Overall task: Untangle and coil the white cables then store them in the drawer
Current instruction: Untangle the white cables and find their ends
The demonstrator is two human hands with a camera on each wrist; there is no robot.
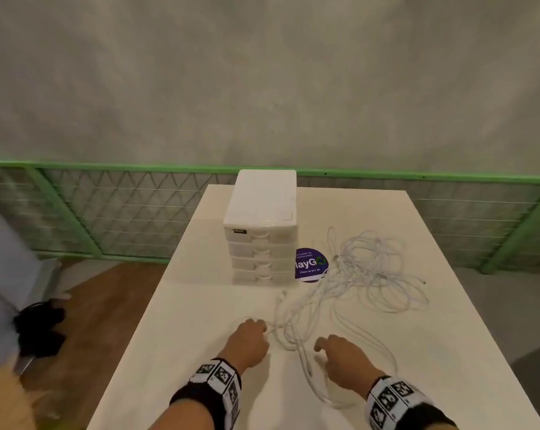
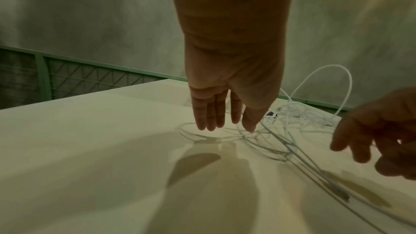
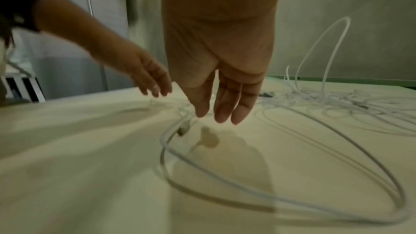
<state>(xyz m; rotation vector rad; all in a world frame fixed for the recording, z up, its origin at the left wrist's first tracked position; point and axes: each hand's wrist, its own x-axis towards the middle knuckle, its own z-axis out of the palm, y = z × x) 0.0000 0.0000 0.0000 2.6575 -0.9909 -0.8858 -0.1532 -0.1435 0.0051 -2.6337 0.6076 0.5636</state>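
Note:
A tangle of thin white cables (image 1: 371, 268) sprawls over the right half of the white table (image 1: 181, 336), with long loops trailing toward me. My left hand (image 1: 256, 328) hovers palm down over the near loops (image 2: 202, 136), fingers straight and holding nothing. To its right, my right hand (image 1: 324, 346) hangs just above a cable end with a plug (image 3: 183, 129), fingers (image 3: 225, 113) also straight and empty. A white drawer unit (image 1: 259, 228) with several shut drawers stands at the back left of the table.
A round purple sticker (image 1: 312, 265) lies between the drawer unit and the cable heap. A green wire-mesh fence (image 1: 123, 212) runs behind the table. The floor drops off past the table's left edge, where black objects (image 1: 39, 330) lie.

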